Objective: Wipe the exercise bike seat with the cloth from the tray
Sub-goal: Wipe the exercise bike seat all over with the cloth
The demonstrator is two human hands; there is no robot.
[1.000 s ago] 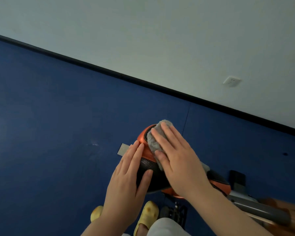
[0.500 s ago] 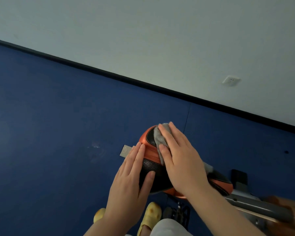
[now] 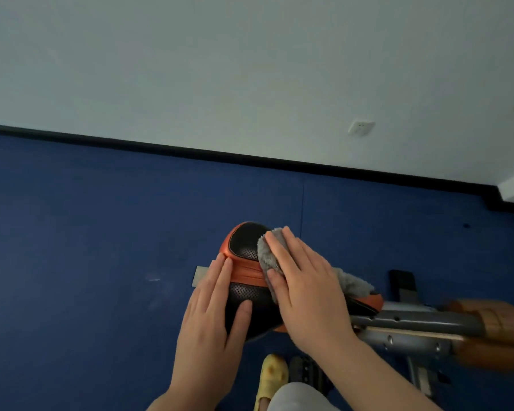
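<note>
The exercise bike seat (image 3: 245,247) is black perforated leather with orange trim, in the lower middle of the view. A fluffy grey cloth (image 3: 267,253) lies on its right half, and more of it sticks out past my wrist toward the seat's narrow end. My right hand (image 3: 306,286) presses flat on the cloth with fingers spread forward. My left hand (image 3: 212,315) rests flat on the seat's left side, holding nothing, thumb on the black top.
The bike's grey metal frame (image 3: 413,321) and an orange-brown part (image 3: 493,330) run off to the right. Blue floor mats (image 3: 86,247) spread left and behind. A white wall with a socket (image 3: 361,128) stands beyond. My yellow shoe (image 3: 272,378) is below the seat.
My right hand and the cloth slid from the seat's far rounded end toward its right side, uncovering the black top. The view turned, and my left hand stayed on the seat.
</note>
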